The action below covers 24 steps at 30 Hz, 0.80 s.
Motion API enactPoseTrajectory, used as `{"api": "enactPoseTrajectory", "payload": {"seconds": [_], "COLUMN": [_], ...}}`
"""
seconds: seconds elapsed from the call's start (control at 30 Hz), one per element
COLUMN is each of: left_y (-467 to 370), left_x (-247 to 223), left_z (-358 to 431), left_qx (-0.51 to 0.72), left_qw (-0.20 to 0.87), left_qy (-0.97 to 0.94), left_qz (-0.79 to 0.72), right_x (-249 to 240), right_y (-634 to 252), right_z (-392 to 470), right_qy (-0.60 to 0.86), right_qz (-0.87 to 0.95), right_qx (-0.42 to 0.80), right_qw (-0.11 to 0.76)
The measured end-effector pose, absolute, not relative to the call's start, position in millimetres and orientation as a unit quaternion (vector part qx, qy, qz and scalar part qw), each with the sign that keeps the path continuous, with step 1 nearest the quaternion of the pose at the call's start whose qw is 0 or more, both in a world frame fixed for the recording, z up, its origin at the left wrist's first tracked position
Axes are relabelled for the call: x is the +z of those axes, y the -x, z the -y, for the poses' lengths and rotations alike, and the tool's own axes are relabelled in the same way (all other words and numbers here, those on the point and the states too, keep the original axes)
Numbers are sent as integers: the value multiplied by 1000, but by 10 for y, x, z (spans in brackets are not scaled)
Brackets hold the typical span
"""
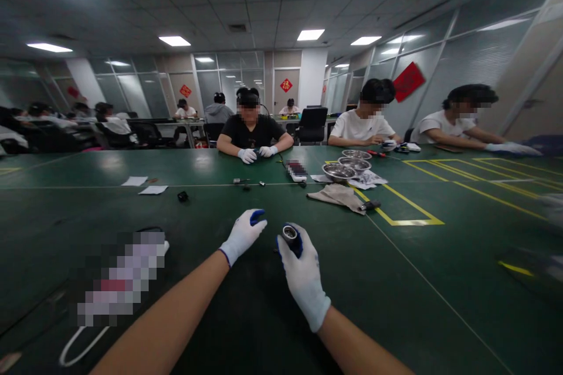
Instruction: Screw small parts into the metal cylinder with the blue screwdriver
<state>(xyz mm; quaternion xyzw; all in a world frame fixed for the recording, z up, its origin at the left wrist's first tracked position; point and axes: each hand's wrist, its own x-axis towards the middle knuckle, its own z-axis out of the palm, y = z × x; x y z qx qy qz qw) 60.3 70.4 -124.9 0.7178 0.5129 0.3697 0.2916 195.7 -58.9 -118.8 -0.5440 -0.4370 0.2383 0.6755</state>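
My right hand [303,263], in a white glove with blue on the palm side, is wrapped round a dark cylindrical part with a bright metal ring [289,232] at its upper end. The ring's hollow end faces up towards me; the fingers hide much of the body. To its left, my left hand [243,236] wears the same kind of glove. Its fingers are bent, with a gap between thumb and fingers and nothing visible in them. Beyond both hands, a small metal-and-black piece [240,181] and a small silver piece [262,183] lie on the green table [211,211].
Steel bowls [338,172] stand on papers at the right, near a grey cloth [338,195] and a dark tool-like piece [370,205]. A small black piece [182,196] and white papers [153,190] lie left. A blurred-out object [127,281] lies front left. Co-workers sit opposite.
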Motion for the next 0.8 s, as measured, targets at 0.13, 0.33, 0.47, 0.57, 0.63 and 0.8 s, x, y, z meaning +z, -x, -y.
{"api": "enactPoseTrajectory", "payload": {"seconds": [0.13,0.33,0.47,0.57,0.63,0.8], "left_y": [-564,-513,-509,-513,-527,-620], "left_x": [-1261,-1201,-1160,-1149,-1156,-1166], "left_z": [-459,-299,-205,-87,-10,104], "left_qx": [379,389,387,385,368,290], "left_qw": [346,393,404,356,294,180], "left_qy": [-714,-707,-712,-758,-804,-871], "left_qz": [-477,-441,-424,-388,-363,-354], "right_x": [-1194,-1144,-1141,-1153,-1162,-1192], "right_y": [-1976,-2160,-2313,-2334,-2299,-2218], "right_z": [576,495,403,380,391,418], "right_qy": [534,551,566,570,565,566], "right_qz": [461,437,401,420,445,458], "right_qx": [235,177,148,170,187,191], "right_qw": [669,689,704,686,669,658]}}
